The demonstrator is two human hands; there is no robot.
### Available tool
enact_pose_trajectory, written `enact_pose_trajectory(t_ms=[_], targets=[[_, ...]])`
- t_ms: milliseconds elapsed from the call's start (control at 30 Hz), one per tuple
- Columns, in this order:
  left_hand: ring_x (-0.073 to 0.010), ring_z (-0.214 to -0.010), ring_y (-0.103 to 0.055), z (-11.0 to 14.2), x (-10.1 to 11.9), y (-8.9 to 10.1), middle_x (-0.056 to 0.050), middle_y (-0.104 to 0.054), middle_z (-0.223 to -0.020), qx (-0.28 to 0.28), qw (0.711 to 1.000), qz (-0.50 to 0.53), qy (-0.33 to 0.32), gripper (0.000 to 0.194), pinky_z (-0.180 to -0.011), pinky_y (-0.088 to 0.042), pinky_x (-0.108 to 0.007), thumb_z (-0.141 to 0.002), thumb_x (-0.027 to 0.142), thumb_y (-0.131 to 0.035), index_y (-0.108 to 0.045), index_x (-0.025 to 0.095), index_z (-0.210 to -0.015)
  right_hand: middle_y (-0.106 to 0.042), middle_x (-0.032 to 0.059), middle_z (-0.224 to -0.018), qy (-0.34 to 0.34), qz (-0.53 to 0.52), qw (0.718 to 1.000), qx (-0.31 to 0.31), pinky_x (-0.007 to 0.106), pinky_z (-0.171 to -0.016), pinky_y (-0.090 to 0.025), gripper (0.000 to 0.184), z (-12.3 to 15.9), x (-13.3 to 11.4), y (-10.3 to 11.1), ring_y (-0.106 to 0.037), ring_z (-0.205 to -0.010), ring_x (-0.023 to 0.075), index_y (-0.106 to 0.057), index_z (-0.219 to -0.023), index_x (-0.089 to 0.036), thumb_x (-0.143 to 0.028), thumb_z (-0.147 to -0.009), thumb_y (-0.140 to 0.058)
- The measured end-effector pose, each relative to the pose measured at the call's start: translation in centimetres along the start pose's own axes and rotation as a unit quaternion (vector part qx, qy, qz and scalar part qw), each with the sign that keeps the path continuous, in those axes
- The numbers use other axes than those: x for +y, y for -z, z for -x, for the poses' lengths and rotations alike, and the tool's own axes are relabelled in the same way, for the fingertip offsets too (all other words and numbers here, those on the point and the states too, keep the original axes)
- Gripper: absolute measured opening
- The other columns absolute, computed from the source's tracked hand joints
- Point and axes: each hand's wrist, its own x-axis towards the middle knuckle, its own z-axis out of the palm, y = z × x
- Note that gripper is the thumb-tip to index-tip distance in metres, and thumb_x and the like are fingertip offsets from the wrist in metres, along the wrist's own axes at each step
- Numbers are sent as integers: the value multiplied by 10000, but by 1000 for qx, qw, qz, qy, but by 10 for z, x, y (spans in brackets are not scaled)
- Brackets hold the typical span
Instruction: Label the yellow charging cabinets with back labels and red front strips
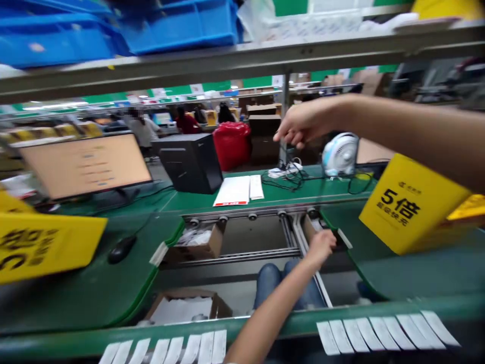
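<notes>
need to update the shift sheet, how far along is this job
Looks done: white paper strips fanned in a row on the green bench rail. In hand: the left hand is on the rim of a brown cardboard box; the right hand is raised, holding nothing visible. Still left: white sheets in an open cardboard box.

This is a factory production line: green workbenches (76, 298) flank a roller conveyor (250, 237) holding cardboard boxes (195, 247), blue plastic bins (178, 28) sit on a metal shelf (242, 58) overhead, and more benches and workers (142, 129) stretch away under long ceiling lights (53, 106).
</notes>
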Motion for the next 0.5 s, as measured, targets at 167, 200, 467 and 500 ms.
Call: enact_pose_trajectory(t_ms=[167, 200, 467, 500], targets=[[-261, -1267, -581, 80, 69, 28, -145, -634, -1312, -106, 925, 320, -173, 687, -1003, -500, -356, -997, 662, -233, -579, 157, -1308, -481, -82, -540, 104, -97, 990, 22, 120, -505, -484, 266, 50, 102, -75, -460, -420, 16, -441, -744, -130, -80, -1003, -402], [-260, -1138, -649, 97, 75, 34, -139, -695, -1150, -115, 927, 319, -159, 623, -975, -520, -374, -1005, 625, -308, -625, 143, -1239, -492, -72, -540, 103, -141, 984, 41, 131, -459, -479, 242, 58, 118, -82, -464, -416, 39, -441, -766, -150, -83, -998, -428], [-28, -433, -335, 187, 53, 34, 49, -468, -615, -215, 961, 168, 48, 358, -390, -251, -126, -913, 317, -683, -614, 165, -1229, -597, -30, -651, 112, -289, 945, 107, 229, -500, -568, 84, 125, 198, -92, -604, -500, 110, -514, -926, -159, -212, -983, -543], [-33, -463, -321, 190, 47, 30, 50, -438, -632, -224, 958, 171, 62, 320, -398, -254, -124, -925, 348, -665, -612, 176, -1190, -612, -20, -674, 110, -299, 941, 115, 232, -512, -572, 113, 130, 206, -98, -624, -518, 118, -536, -947, -152, -251, -958, -590]])
